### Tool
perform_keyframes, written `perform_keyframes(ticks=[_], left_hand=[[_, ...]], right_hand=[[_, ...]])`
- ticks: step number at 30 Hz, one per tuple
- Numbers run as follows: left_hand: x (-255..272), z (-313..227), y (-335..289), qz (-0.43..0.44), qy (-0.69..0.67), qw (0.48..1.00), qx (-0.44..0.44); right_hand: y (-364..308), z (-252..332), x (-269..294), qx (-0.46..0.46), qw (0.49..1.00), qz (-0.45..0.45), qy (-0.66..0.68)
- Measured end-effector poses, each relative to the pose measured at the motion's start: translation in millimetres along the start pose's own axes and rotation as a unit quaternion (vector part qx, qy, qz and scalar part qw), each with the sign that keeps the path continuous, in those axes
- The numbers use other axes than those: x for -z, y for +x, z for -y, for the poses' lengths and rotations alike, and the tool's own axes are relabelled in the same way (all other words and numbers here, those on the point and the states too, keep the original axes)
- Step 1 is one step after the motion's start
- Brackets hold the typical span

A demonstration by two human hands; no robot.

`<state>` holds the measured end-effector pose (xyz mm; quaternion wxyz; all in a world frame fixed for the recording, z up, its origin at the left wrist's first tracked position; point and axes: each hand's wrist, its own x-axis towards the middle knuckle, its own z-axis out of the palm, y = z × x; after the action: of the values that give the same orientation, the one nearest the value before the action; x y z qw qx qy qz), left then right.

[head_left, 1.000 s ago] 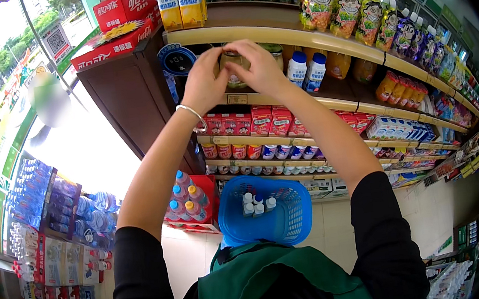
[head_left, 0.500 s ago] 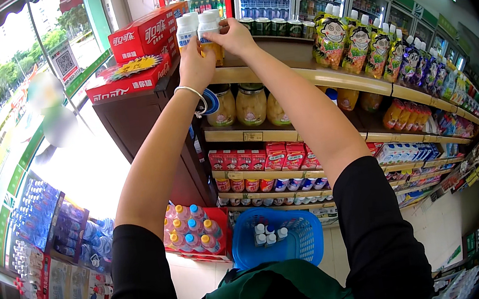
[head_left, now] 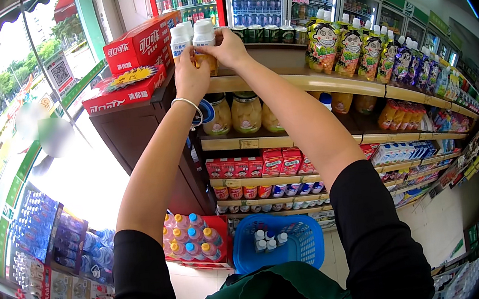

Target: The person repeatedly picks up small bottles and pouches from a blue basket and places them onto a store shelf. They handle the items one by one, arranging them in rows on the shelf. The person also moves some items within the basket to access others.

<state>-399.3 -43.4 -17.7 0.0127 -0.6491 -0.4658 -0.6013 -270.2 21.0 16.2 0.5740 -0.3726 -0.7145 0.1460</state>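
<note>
Both my arms reach up to the left end of the top shelf, where several white-capped bottles with white labels stand close together. My right hand (head_left: 229, 49) is closed around the right-hand front bottle (head_left: 203, 35), thumb across its label. Just below and left of it, my left hand (head_left: 191, 76) has its fingers bent in against the bottles' lower front. Its fingertips are partly hidden. The left front bottle (head_left: 179, 39) leans slightly, next to my left hand. A pale bracelet (head_left: 188, 103) circles my left wrist.
Red drink cartons (head_left: 135, 47) sit left of the bottles; cans (head_left: 271, 33) and spouted pouches (head_left: 323, 48) stand to the right. Fruit jars (head_left: 246, 114) fill the shelf below. A blue basket (head_left: 307, 238) holding several small bottles and a red crate (head_left: 224, 227) of drinks stand on the floor.
The view has shifted slightly. My left fingers have slid lower on the bottles, and the two front bottles now stand a little farther apart. My right hand stays at its bottle.
</note>
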Motion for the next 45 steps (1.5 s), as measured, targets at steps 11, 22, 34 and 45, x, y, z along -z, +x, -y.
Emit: perform_keyframes(ticks=[11,22,34,45], left_hand=[[18,-64,-25,0.036,-0.085,0.995,-0.039],[-16,-78,-127,0.262,-0.154,0.950,0.074],[-72,-45,-293,0.339,-0.138,0.926,0.092],[-108,10,-498,0.438,-0.060,0.873,0.206]], right_hand=[[-59,45,73,0.103,0.990,0.021,0.098],[-185,11,142,-0.017,0.993,0.101,0.053],[-334,-58,169,-0.144,0.966,0.209,-0.054],[-528,-166,129,-0.331,0.898,0.289,0.014]])
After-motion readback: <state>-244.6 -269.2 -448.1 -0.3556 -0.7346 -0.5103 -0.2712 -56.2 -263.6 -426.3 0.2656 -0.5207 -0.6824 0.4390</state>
